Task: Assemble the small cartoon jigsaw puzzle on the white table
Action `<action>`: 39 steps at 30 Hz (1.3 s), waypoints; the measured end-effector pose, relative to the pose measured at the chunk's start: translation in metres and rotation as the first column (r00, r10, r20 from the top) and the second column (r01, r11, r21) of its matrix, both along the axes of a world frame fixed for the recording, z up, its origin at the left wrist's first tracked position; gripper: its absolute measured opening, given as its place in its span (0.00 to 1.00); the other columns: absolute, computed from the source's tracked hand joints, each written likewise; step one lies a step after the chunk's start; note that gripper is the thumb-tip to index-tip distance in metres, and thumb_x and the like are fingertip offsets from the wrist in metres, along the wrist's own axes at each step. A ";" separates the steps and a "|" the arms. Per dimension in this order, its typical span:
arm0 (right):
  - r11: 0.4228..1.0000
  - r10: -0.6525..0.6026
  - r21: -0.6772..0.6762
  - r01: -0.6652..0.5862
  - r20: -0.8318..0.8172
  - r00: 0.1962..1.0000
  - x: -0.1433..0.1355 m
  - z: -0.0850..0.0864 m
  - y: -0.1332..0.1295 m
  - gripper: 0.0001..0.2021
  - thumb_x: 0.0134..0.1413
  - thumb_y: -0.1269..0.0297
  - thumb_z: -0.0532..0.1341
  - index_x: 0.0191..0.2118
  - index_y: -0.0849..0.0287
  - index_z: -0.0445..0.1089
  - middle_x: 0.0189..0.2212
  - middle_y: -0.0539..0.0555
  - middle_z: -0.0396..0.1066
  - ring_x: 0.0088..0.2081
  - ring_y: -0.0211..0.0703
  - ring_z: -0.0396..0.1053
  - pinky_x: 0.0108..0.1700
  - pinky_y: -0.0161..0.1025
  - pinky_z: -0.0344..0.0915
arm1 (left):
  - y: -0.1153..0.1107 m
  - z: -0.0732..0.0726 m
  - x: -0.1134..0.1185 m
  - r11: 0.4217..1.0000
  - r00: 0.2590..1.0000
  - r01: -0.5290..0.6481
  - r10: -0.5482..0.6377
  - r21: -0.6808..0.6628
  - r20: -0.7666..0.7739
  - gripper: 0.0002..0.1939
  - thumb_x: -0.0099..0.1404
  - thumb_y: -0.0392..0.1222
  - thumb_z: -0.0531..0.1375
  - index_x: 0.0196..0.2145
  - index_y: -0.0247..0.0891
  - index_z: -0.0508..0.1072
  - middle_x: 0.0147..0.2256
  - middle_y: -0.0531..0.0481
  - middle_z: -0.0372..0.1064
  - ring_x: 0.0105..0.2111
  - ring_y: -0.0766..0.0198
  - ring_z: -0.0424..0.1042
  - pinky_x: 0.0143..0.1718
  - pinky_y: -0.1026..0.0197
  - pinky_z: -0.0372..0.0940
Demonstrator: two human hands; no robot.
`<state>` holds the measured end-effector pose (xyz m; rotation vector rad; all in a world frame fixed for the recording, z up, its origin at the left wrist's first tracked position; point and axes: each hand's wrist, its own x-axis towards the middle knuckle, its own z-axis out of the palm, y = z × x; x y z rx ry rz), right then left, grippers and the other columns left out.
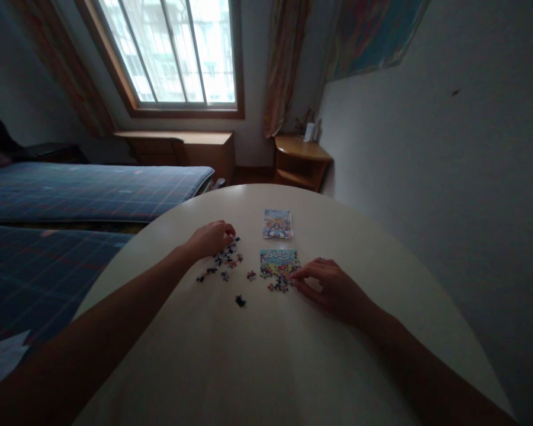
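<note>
A partly joined puzzle (279, 261) with a colourful picture lies on the round pale table (249, 367). My right hand (326, 284) rests at its lower right edge, thumb and fingertips close together on the pieces; whether a piece is between them is too small to tell. Loose puzzle pieces (225, 255) are scattered left of the puzzle. At their upper end is my left hand (211, 238), its fingers curled down by a dark piece (237, 239). A single dark piece (240, 301) lies nearer to me. Behind the puzzle is a printed picture packet (278, 224).
Beds with blue plaid covers (93, 189) stand left of the table. Beyond are a wooden desk (204, 138) under the window and a corner shelf (302, 148). A wall (426, 165) runs along the right side.
</note>
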<state>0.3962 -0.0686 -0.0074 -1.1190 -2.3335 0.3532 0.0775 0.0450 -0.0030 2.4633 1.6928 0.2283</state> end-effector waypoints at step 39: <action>1.000 -0.013 -0.017 0.013 0.029 0.999 0.007 -0.006 0.006 0.05 0.59 0.64 0.63 0.39 0.53 0.76 0.34 0.51 0.79 0.37 0.44 0.75 0.45 0.44 0.64 | -0.114 0.005 -0.016 0.939 0.947 0.079 0.034 -0.336 0.320 0.13 0.63 0.49 0.57 0.36 0.39 0.77 0.30 0.50 0.75 0.29 0.63 0.70 0.31 0.64 0.61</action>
